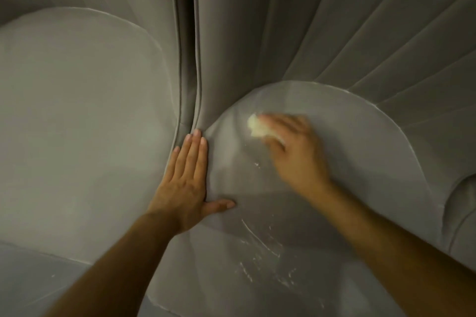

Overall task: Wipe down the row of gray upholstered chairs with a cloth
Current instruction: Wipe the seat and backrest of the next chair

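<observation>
- We've got two gray chairs side by side. The left chair [77, 110] has a rounded seat cushion filling the left half of the view, and the right chair [360, 162] has a matching round seat on the right.
- Both have pleated backs [334, 20] rising on the far side, with a dark narrow gap [192, 46] running between the two.
- Our left hand [184, 180] lies flat on the left edge of the right chair's seat. Its fingers [195, 152] are straight, close together and pointing far toward the bottom of that gap. The thumb [221, 205] is spread out to the right on the cushion, and the hand holds nothing.
- Our right hand [296, 152] is on the far part of the same seat, palm down, with its fingers curled over the cloth.
- The cloth [257, 127] is a small, pale, bunched-up wad poking out from the left side of that hand, pressed on the upholstery. Hand and cloth are a bit blurred, so we can't make out the exact grip.
- White streaks and specks [260, 244] are scattered on the near part of the right seat, between our two forearms, with a few more flecks just near of the cloth.
- A strip of gray floor [25, 278] shows at the near left corner.
</observation>
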`<action>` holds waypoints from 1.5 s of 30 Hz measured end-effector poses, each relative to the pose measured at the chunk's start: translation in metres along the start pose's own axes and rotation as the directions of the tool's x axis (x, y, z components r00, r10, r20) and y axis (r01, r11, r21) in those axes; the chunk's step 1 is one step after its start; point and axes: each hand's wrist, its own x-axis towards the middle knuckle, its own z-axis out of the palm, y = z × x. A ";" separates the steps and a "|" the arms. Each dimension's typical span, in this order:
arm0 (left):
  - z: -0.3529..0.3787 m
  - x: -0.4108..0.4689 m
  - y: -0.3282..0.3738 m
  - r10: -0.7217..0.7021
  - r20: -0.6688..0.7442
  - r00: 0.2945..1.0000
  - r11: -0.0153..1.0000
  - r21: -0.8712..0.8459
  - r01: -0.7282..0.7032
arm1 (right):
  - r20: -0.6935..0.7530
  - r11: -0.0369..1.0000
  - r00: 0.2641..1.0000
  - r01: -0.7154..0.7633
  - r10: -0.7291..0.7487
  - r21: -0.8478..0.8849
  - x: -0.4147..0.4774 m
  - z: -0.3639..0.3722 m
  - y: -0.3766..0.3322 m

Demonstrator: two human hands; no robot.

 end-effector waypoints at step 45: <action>-0.005 -0.032 0.069 0.244 0.315 0.917 0.970 -0.063 -0.236 | -0.232 0.946 0.934 -0.304 0.273 -0.112 -0.112 -0.047 0.036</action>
